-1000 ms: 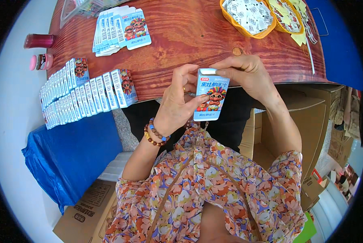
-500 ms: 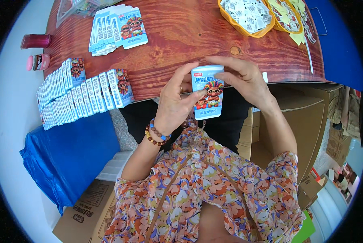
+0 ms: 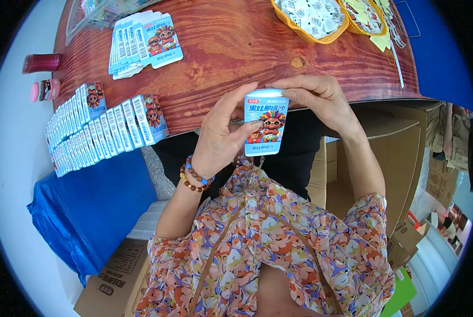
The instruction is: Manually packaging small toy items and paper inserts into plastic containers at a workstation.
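Note:
A small light-blue carton with a cartoon figure on its front is held upright over the table's near edge. My left hand grips it from the left, thumb pressed on the printed face and fingers behind. At its top edge, my right hand pinches the upper right corner between thumb and fingers. Standing to the left are two rows of similar filled-out cartons, packed side by side. Farther back lies an overlapping stack of flat cartons.
Yellow baskets of small white packets and paper slips stand at the far right. A clear plastic bin sits far left, near a dark red jar and a pink-lidded container. An open cardboard box is below the table, right.
My right thumb has moved from the carton's face to its top corner. The head view has shifted slightly, and the carton stays in both hands.

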The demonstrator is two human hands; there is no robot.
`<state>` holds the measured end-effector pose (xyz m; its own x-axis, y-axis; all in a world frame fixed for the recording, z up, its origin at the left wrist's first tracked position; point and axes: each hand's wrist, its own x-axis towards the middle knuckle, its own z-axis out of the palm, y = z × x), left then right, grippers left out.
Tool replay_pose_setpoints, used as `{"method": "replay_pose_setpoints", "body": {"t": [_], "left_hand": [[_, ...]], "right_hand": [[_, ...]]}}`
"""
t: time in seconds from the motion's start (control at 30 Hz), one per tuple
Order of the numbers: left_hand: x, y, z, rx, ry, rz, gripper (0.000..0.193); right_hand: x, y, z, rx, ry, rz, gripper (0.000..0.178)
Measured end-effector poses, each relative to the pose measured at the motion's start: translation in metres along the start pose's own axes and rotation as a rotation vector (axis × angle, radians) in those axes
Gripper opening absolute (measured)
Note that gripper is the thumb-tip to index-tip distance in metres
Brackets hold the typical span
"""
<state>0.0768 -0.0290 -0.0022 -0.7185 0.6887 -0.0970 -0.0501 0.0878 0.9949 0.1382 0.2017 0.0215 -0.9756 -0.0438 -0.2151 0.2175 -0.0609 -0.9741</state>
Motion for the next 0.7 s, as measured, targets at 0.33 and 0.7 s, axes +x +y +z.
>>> {"method": "replay_pose_setpoints", "body": {"t": [0.33, 0.7], "left_hand": [[-0.002, 0.005, 0.007, 0.026, 0.084, -0.080, 0.059], [0.001, 0.006, 0.003, -0.151, 0.005, -0.051, 0.052]], "right_hand": [[-0.003, 0.010, 0.006, -0.533, 0.055, -0.253, 0.030], [-0.008, 0.014, 0.015, -0.108, 0.096, -0.075, 0.041]]}}
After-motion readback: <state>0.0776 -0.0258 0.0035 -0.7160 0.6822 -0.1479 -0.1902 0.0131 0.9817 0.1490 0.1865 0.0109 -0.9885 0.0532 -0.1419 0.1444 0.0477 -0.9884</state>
